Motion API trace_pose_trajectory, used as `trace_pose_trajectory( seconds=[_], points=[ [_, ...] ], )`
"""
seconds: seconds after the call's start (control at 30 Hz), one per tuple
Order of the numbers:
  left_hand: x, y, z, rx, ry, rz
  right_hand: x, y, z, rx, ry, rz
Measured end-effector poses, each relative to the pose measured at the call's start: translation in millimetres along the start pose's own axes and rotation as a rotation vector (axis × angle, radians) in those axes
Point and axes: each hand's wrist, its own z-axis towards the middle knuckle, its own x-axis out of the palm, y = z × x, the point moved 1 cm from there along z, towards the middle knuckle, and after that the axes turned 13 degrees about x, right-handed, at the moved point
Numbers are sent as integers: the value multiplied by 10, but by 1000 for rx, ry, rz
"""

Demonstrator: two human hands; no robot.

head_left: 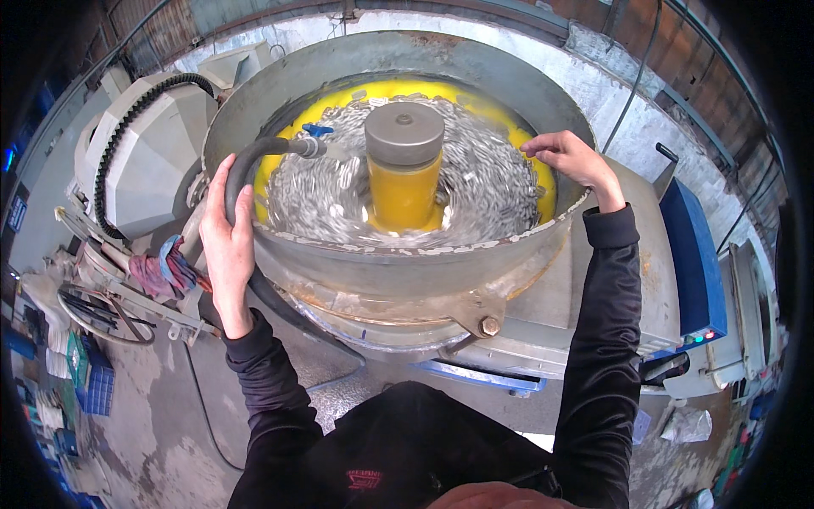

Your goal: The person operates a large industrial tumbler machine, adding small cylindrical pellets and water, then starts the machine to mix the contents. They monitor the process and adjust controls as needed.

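Note:
A round grey bowl (373, 243) of a vibratory finishing machine holds a mass of small silvery metal pieces (492, 178), blurred by motion. Its lining is yellow, and a yellow centre post (405, 191) with a grey cap (405, 134) rises from the middle. My left hand (227, 246) wraps round a thick dark hose (242, 174) at the bowl's left rim. At the hose's end, a metal fitting with a blue valve handle (317, 130) points over the pieces. Above the bowl's right side hovers my right hand (572, 161), fingers loosely stretched out, with nothing visible in them.
A grey faceted drum (148, 153) with a black chain stands at the left, near a spoked handwheel (106, 314) and a red-blue rag (165, 270). To the right is a blue control box (694, 263) with lit buttons. Blue crates (95, 377) sit at the lower left.

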Motion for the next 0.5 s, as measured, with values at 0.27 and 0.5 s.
trace_pose_trajectory(
  seconds=[0.27, 0.5],
  points=[
    [5, 30, 2, 22, -9, -42, 2, -33, 19, -2, -4, 9],
    [-6, 70, -20, -73, 10, 30, 4, -6, 10, 0, 18, 51]
  ],
)
